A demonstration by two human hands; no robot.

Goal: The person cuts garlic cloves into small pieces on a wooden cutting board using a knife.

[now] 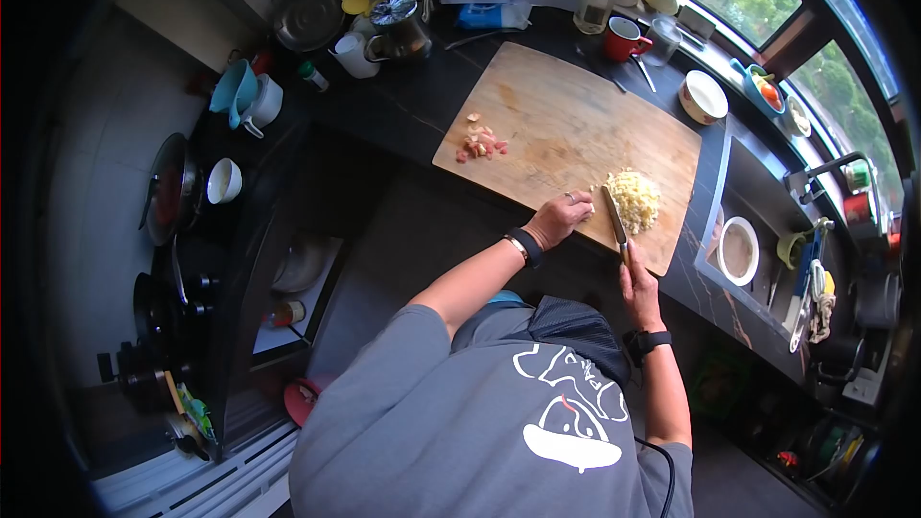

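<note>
My right hand (641, 290) grips the handle of a knife (614, 211). The blade points away from me and lies along the left side of a heap of finely chopped pale yellow pieces (634, 200). Just left of the blade, my left hand (560, 219) rests at the near edge of the wooden cutting board (547, 101). Its fingers are curled together, and a small pale bit shows by the fingertips, too small to name. Towards the board's left corner lies a small pile of pinkish-red chopped pieces (482, 144), with a few tan bits beside it.
A sink (715, 242) with a white bowl (738, 250) lies to the right. Behind the board stand a red mug (625, 39), a glass bottle (595, 5) and a white bowl (704, 98). Pans (173, 187) and a small bowl (224, 180) are on the left.
</note>
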